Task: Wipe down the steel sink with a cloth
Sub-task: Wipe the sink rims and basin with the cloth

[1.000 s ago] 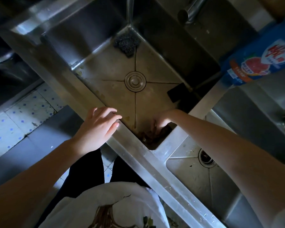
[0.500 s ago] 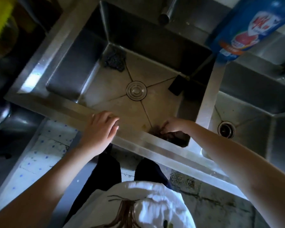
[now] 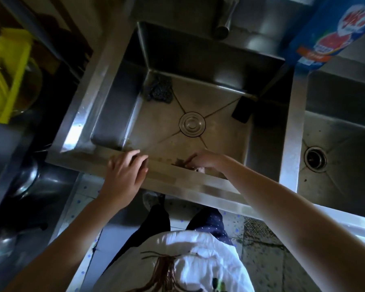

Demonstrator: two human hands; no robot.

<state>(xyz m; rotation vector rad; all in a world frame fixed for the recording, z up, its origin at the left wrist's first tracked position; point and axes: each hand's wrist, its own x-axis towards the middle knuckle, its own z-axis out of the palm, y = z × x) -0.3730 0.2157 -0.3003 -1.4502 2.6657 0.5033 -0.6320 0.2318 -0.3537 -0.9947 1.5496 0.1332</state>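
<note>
Sink [image 3: 118, 98]: scourer [image 3: 159, 90], possibly sponge [image 3: 241, 111].

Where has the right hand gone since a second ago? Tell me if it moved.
Yes. The right hand slid left along the front rim, away from the basin divider.

Steel worktop [image 3: 89, 85] with two sunk basins. On the left basin's floor: scourer [image 3: 159, 89] in the corner far-left of the right hand's grip [image 3: 200, 162], round drain cover [image 3: 192, 123] just beyond it, dark block [image 3: 241, 111] far-right. Left hand [image 3: 124, 173] flat on the front rim.
</note>
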